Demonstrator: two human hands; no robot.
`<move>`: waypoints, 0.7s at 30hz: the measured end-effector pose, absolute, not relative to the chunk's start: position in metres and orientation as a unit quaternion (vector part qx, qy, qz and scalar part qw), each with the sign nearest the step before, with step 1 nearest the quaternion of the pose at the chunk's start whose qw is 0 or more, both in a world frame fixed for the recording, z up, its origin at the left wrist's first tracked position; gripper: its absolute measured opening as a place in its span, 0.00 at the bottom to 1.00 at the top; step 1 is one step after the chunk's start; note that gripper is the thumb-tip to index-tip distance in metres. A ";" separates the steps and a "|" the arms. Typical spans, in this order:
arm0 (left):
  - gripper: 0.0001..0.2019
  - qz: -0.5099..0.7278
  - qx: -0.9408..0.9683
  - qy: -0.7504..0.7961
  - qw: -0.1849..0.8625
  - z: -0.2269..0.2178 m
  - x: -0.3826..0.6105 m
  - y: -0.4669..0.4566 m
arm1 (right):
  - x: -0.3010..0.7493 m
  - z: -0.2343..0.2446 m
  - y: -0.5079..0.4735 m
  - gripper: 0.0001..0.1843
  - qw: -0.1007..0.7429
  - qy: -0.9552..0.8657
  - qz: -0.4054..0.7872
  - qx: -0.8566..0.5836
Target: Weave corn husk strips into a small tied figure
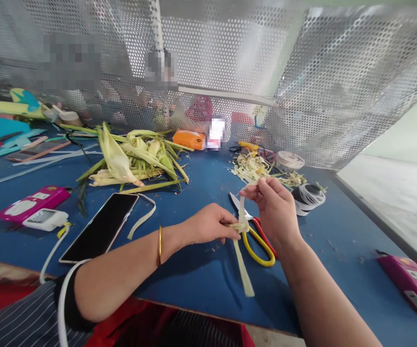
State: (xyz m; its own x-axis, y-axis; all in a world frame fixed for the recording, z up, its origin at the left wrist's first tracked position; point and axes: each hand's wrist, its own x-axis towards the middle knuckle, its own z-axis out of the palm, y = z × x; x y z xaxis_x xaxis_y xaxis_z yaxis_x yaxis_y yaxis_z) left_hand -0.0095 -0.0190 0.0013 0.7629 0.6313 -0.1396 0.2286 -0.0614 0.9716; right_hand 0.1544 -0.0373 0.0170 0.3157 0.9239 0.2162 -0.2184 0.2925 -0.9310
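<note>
Scissors (262, 263) partly hidden behind rt hand (275, 207) & strip (245, 279).

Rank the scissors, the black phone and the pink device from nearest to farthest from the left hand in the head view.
1. Scissors, just right of the left hand.
2. Black phone, to its left.
3. Pink device, far left.

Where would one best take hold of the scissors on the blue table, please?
Probably by the looped handles of the scissors, coming from the near edge: the loops face the person, while the blades point away under the leaf strip held by the left hand and right hand.
</note>
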 end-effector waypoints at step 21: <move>0.15 0.324 0.547 0.409 0.654 0.017 -0.015 -0.012 | 0.173 0.019 -0.036 0.15 0.382 -0.700 0.342 -0.496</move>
